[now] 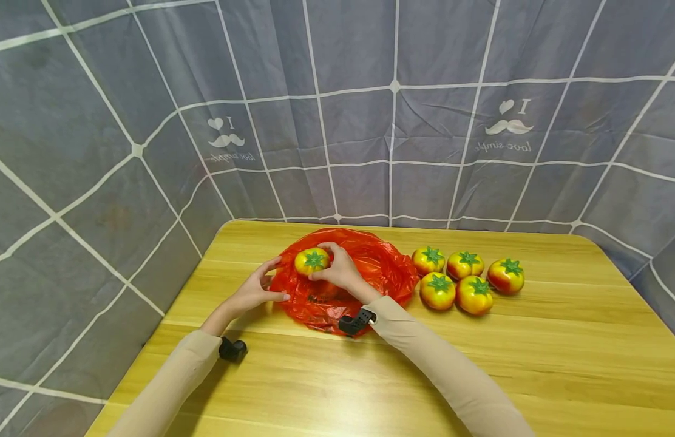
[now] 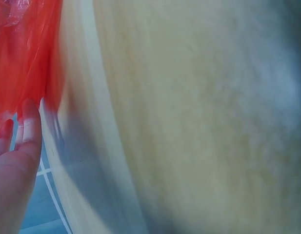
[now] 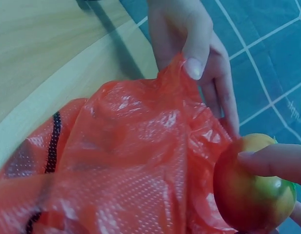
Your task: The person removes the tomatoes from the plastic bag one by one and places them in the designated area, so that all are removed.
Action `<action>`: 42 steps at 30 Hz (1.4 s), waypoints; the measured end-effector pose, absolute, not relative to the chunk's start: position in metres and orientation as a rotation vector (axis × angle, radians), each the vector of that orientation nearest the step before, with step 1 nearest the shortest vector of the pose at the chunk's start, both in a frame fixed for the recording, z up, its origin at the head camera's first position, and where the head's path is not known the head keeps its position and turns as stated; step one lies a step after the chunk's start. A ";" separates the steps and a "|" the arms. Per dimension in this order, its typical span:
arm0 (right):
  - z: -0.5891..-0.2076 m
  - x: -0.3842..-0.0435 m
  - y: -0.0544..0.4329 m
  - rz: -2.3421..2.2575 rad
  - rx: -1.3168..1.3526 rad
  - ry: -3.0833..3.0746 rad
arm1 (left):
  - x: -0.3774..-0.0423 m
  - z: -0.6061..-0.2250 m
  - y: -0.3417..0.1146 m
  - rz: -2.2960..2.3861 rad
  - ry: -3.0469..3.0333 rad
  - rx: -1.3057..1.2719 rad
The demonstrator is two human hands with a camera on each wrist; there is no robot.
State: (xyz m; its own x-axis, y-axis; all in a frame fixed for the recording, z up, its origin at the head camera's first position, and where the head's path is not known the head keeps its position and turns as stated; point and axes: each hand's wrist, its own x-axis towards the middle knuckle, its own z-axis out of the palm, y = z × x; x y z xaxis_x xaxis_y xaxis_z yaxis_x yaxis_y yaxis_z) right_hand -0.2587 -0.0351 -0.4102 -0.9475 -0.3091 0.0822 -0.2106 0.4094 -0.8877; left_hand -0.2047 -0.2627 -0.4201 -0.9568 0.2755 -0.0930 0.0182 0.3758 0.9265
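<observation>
My right hand grips a yellow-red tomato with a green leafy top, holding it over the left part of a red plastic bag. In the right wrist view, the thumb lies across the side of the held tomato. My left hand is at the bag's left edge, thumb and fingers spread apart. Its thumb tip meets a raised peak of the bag in the right wrist view. The left wrist view has the fingers of this hand extended against the red plastic.
Several more tomatoes with green tops stand grouped just right of the bag. Everything lies on a wooden table. A grey curtain with white grid lines hangs behind and along the left side. Each wrist wears a black camera strap.
</observation>
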 end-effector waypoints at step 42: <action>-0.368 -0.225 0.052 -1.685 -0.477 2.583 | -0.204 -0.419 -0.259 1.576 2.428 0.296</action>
